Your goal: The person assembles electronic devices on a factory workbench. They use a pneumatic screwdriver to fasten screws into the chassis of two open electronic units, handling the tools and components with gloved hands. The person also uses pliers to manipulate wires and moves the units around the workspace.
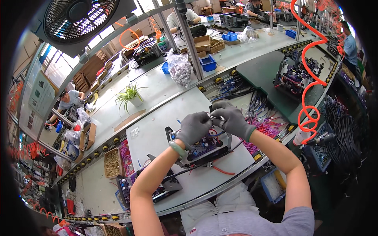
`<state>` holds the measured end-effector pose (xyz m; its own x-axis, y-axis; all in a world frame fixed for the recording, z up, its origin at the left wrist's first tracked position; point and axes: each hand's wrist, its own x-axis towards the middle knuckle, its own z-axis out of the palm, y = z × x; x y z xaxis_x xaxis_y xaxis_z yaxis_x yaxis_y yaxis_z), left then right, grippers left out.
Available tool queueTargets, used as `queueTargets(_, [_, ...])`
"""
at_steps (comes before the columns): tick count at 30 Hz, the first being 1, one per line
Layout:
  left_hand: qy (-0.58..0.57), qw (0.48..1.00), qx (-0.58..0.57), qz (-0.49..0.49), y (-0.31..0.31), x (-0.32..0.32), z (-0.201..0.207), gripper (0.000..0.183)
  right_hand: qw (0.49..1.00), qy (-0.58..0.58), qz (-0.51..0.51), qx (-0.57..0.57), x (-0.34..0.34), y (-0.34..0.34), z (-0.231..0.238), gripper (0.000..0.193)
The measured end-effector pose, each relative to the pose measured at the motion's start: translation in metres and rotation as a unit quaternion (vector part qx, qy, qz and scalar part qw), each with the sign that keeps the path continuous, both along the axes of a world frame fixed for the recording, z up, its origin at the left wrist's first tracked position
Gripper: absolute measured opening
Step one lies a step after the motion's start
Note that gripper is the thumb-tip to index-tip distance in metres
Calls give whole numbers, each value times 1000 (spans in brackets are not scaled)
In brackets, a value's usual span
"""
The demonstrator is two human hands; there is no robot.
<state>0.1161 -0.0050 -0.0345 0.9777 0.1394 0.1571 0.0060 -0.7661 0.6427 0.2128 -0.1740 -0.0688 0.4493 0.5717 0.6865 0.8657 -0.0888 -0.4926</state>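
Observation:
My left hand (195, 128) and my right hand (232, 120), both in grey gloves, meet fingertip to fingertip over an open black metal chassis (224, 151). Their fingers are pinched closed around something small and pale, too hidden to name. Inside the chassis, under my left hand, lies a purple circuit board (202, 148), with thin red and blue wires near my fingers. A black cable runs across the front of the chassis, and an orange-red lead (223, 170) lies on the pale board (240, 161) underneath. A second chassis (167, 188) sits beside my left forearm.
Purple-pink wires (265, 129) and dark cables (252, 103) lie to the right. An orange coiled hose (309, 114) hangs there, near another electronics unit (297, 76). At left stands a box of small brass-coloured parts (113, 163). Beyond are a potted plant (135, 98) and metal posts (189, 43).

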Motion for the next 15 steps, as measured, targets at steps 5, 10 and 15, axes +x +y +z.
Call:
queueTargets(5, [-76, 968, -237, 44, 7, 0, -12, 16, 996, 85, 14, -20, 1, 0, -8, 10])
queueTargets(10, [-112, 991, 69, -4, -5, -7, 1, 17, 993, 113, 16, 15, -3, -1, -2, 9])
queueTargets(15, [-46, 993, 106, 13, -10, -5, 8, 21, 994, 105, 11, 20, 1, 0, -10, 21])
